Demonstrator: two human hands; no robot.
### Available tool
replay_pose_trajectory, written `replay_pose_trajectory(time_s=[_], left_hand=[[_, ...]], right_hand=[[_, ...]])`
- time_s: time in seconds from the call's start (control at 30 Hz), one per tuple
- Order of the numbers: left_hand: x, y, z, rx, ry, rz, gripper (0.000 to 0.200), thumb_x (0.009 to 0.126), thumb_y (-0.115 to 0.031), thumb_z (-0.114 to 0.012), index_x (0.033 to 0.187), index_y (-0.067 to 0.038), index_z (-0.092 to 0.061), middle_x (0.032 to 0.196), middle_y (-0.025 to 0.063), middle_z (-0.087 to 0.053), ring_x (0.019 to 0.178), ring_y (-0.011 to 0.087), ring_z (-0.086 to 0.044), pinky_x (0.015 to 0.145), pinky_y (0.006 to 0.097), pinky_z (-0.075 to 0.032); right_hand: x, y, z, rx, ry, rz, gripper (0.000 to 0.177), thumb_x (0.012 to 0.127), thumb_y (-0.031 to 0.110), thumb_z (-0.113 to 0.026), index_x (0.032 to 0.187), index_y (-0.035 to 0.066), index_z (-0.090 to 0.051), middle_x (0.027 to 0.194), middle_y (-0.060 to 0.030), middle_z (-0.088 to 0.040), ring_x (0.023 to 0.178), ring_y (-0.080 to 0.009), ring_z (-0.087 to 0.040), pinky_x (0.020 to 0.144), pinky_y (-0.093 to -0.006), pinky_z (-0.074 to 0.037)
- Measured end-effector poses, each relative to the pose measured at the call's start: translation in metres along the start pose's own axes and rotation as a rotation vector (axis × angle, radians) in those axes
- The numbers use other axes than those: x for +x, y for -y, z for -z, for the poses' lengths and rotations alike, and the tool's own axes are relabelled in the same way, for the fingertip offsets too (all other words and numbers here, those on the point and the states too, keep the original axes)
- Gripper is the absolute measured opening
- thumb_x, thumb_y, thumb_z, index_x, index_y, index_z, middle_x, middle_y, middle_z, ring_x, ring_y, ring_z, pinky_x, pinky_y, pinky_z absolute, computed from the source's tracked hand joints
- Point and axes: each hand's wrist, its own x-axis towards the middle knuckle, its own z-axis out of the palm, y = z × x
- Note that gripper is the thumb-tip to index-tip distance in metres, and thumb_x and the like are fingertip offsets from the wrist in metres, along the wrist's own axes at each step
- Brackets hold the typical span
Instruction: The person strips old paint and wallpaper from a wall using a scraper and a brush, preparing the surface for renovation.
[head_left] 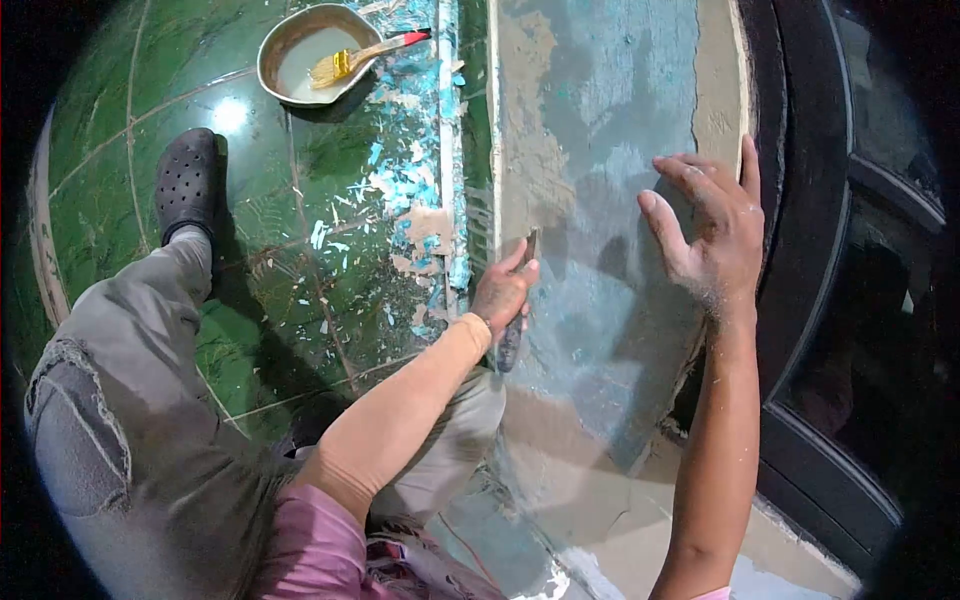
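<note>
My left hand (pixel 503 296) is closed around the dark handle of a scraper (pixel 509 345), whose blade end points up against the plastered wall surface (pixel 600 250). Bare patches of beige and worn blue-grey paint show on that surface. Over its right side, near the dark frame, my right hand (pixel 710 220) is spread with its fingers apart and nothing in it. Whitish dust marks its wrist.
On the green tiled floor (pixel 90 200) stands a bowl (pixel 268 75) of cloudy liquid with a brush (pixel 345 65) laid across it. Blue and white paint flakes (pixel 400 190) litter the floor's edge. A dark panelled door (pixel 830 300) is at the right, my shoe (pixel 187 180) at the left.
</note>
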Motion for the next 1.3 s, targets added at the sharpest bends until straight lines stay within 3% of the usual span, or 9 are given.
replay_pose_trajectory(time_s=[0.33,0.47,0.53,0.6,0.8,0.97,1.07,1.23,1.3], left_hand=[[0.014,0.014,0.026,0.101,0.003,0.106,0.050,0.100,-0.029,-0.054,0.147,-0.021,-0.042,0.077,-0.0003,-0.053,0.051,0.0125,-0.044,0.043,0.0307,-0.043],[-0.029,0.023,-0.012,0.278,-0.008,0.025,0.051,0.099,-0.032,-0.053,0.147,-0.019,-0.042,0.072,0.0015,-0.053,0.052,0.0125,-0.046,0.043,0.0309,-0.043],[0.018,0.064,0.020,0.401,-0.059,-0.110,0.054,0.097,-0.033,-0.057,0.147,-0.020,-0.042,0.078,0.0014,-0.054,0.053,0.0135,-0.045,0.045,0.0327,-0.045],[0.015,0.032,0.030,0.097,-0.025,0.167,0.055,0.096,-0.031,-0.059,0.147,-0.021,-0.043,0.081,0.0015,-0.055,0.053,0.0138,-0.045,0.044,0.0332,-0.045],[0.000,0.026,0.020,0.001,-0.042,0.282,0.055,0.097,-0.034,-0.059,0.147,-0.021,-0.042,0.084,-0.0014,-0.050,0.057,0.0125,-0.045,0.044,0.0309,-0.044],[-0.030,0.022,-0.009,0.095,-0.031,0.174,0.051,0.100,-0.035,-0.051,0.148,-0.021,-0.041,0.087,-0.0020,-0.052,0.056,0.0111,-0.044,0.047,0.0319,-0.044],[0.033,0.043,0.036,0.039,-0.047,0.225,0.051,0.099,-0.030,-0.055,0.148,-0.021,-0.042,0.085,-0.0008,-0.053,0.054,0.0118,-0.044,0.044,0.0321,-0.044],[-0.025,0.015,-0.020,0.193,-0.022,-0.026,0.046,0.101,-0.032,-0.050,0.144,-0.018,-0.045,0.078,0.0001,-0.054,0.053,0.0122,-0.045,0.042,0.0315,-0.043],[0.004,0.028,0.015,0.145,-0.017,0.116,0.049,0.099,-0.031,-0.054,0.146,-0.018,-0.044,0.077,0.0005,-0.053,0.053,0.0130,-0.045,0.042,0.0319,-0.044]], right_hand=[[-0.002,0.005,0.003,0.002,0.028,-0.033,0.027,0.078,0.026,-0.073,0.095,0.006,-0.073,0.092,-0.0108,-0.071,0.093,-0.0252,-0.068,0.117,-0.0505,-0.023],[0.000,0.003,0.001,-0.008,0.021,-0.016,0.026,0.077,0.027,-0.074,0.094,0.006,-0.073,0.092,-0.0107,-0.070,0.092,-0.0253,-0.067,0.116,-0.0511,-0.024],[-0.003,0.005,0.003,-0.006,0.029,-0.035,0.026,0.077,0.026,-0.074,0.094,0.007,-0.073,0.092,-0.0104,-0.070,0.093,-0.0255,-0.067,0.116,-0.0513,-0.024],[0.000,0.005,0.002,-0.002,0.023,-0.028,0.026,0.077,0.026,-0.074,0.094,0.006,-0.073,0.093,-0.0105,-0.070,0.093,-0.0255,-0.067,0.116,-0.0513,-0.024],[-0.001,0.004,0.001,-0.017,0.025,-0.032,0.027,0.078,0.028,-0.074,0.095,0.007,-0.074,0.092,-0.0108,-0.071,0.093,-0.0247,-0.068,0.117,-0.0503,-0.024],[-0.001,0.003,-0.001,0.003,0.025,-0.022,0.027,0.079,0.026,-0.073,0.096,0.006,-0.074,0.092,-0.0108,-0.071,0.093,-0.0250,-0.068,0.117,-0.0502,-0.024],[-0.005,0.003,0.002,-0.008,0.007,-0.015,0.026,0.078,0.027,-0.074,0.094,0.007,-0.074,0.091,-0.0108,-0.071,0.092,-0.0242,-0.068,0.117,-0.0502,-0.024],[0.001,0.005,0.002,-0.003,0.008,-0.042,0.025,0.077,0.025,-0.074,0.094,0.007,-0.074,0.090,-0.0108,-0.071,0.092,-0.0238,-0.068,0.117,-0.0506,-0.024],[0.001,0.006,0.003,-0.014,0.014,-0.028,0.025,0.076,0.024,-0.075,0.094,0.007,-0.074,0.090,-0.0107,-0.071,0.093,-0.0238,-0.068,0.116,-0.0507,-0.024]])
